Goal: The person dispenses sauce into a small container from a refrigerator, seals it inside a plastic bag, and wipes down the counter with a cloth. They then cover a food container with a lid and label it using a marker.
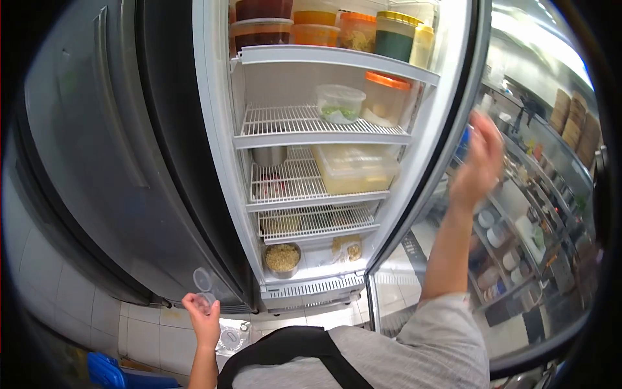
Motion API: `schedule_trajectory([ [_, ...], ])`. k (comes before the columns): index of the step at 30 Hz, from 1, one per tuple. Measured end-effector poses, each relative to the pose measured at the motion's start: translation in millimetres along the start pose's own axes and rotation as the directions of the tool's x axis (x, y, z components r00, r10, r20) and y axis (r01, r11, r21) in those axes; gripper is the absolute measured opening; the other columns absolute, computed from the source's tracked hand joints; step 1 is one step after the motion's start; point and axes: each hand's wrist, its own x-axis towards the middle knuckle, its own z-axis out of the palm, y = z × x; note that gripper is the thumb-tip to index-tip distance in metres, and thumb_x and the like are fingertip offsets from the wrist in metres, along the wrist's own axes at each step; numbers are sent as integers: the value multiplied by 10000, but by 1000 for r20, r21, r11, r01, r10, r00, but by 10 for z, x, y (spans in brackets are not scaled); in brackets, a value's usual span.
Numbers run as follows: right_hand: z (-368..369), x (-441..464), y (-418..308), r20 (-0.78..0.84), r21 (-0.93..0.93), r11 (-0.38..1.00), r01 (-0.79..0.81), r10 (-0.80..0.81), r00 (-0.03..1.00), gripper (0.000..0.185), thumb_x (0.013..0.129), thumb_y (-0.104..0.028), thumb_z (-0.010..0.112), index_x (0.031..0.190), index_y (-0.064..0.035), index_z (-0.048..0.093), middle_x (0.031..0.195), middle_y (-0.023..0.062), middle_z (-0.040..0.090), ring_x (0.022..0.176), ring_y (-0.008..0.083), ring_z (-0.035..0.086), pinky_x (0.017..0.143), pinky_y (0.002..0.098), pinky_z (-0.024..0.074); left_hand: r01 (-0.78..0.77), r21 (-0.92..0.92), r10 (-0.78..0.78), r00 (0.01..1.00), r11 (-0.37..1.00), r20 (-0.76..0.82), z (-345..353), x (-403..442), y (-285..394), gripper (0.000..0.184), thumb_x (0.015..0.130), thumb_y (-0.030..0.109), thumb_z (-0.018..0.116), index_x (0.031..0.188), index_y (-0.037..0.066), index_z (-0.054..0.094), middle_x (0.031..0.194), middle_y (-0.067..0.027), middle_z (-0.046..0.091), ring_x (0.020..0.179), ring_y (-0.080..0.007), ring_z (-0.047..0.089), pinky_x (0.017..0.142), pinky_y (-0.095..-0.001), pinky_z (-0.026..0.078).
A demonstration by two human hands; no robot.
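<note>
Pale tile floor (139, 332), grout lines visible, greyer tiles at far left. We see a tall dark grey cabinet (71, 168) with a long handle (101, 71) filling the left. Blue box (107, 368) at bottom left. On the right we get a cluttered kitchen area, blurry: pale wall (518, 65), brown stacks (571, 123), bright overhead light (551, 32).

Upper centre, tubs (315, 37) crowd the top shelf (324, 56). Below, there is reaching room left of the bowl (342, 97), and between pot (269, 155) and box (356, 162). At right, the glass door (518, 214) stands open.
</note>
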Motion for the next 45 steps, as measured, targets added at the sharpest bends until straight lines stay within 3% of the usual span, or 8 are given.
schedule_trajectory([
  [10, 1241, 1653, 2655, 405, -777, 614, -135, 653, 639, 732, 669, -549, 732, 1009, 86, 606, 938, 230, 658, 896, 343, 645, 755, 396, 517, 112, 78, -79, 937, 991, -341, 167, -543, -55, 471, 768, -7, 630, 1129, 59, 334, 921, -77, 431, 787, -148, 476, 701, -271, 416],
  [16, 1323, 1262, 1596, 95, -324, 946, -2, 34, 995, 739, 736, -356, 759, 1098, 56, 264, 988, 233, 569, 842, 307, 631, 770, 354, 507, 187, 28, -170, 940, 982, -295, 49, -583, -73, 473, 755, -7, 647, 1128, 58, 362, 927, -62, 446, 740, -119, 471, 644, -254, 415],
  [21, 1399, -148, -160, 861, 129, 990, -56, -84, 501, 666, 681, -114, 776, 1218, -42, 388, 1027, 142, 568, 941, 201, 574, 813, 346, 480, 181, 0, -180, 975, 983, -128, 85, -238, 68, 465, 737, 58, 715, 1125, 58, 457, 939, -38, 541, 738, -89, 497, 620, -235, 430],
  [27, 1385, -1608, -743, 953, 199, 857, -476, -283, -112, 446, 665, -185, 791, 1027, -49, 567, 981, 115, 568, 890, 273, 577, 800, 353, 473, 54, 83, -60, 996, 995, 71, 151, 3, -18, 449, 769, 66, 707, 1146, 58, 464, 1109, -59, 522, 868, -103, 526, 699, -239, 449],
  [31, 1321, -1566, -821, 984, -153, 606, -780, 163, -66, 457, 722, -176, 761, 1109, -101, 530, 989, 31, 569, 941, 148, 559, 787, 293, 480, 191, -77, -168, 955, 979, 245, 214, -46, -262, 491, 758, 133, 731, 1155, 55, 452, 1061, -90, 538, 775, -147, 567, 676, -277, 475],
  [34, 1228, -900, -601, 778, 227, 491, -841, 428, 460, 666, 826, -367, 655, 1308, 21, 410, 1211, 131, 523, 1077, 228, 523, 968, 356, 416, 174, -69, -133, 905, 982, 404, 301, 26, -103, 528, 779, 126, 697, 1219, 56, 414, 1061, -106, 554, 784, -170, 604, 692, -289, 490],
  [37, 1018, -224, -608, 701, 704, 91, -705, 76, 710, 583, 851, -333, 618, 1275, 10, 412, 1201, 138, 513, 1081, 246, 515, 970, 378, 418, 137, -127, -67, 893, 982, 445, 361, 127, 4, 514, 790, 90, 675, 1235, 53, 420, 1104, -104, 539, 858, -168, 596, 746, -295, 490],
  [45, 1761, -2175, -1618, 782, 433, 453, -779, 241, 575, 637, 784, -340, 681, 1246, -24, 377, 1105, 150, 551, 939, 214, 564, 876, 358, 473, 246, -116, -173, 883, 962, 437, 207, 301, 93, 467, 800, 65, 649, 1192, 36, 395, 1056, -92, 550, 825, -134, 579, 711, -280, 485],
])
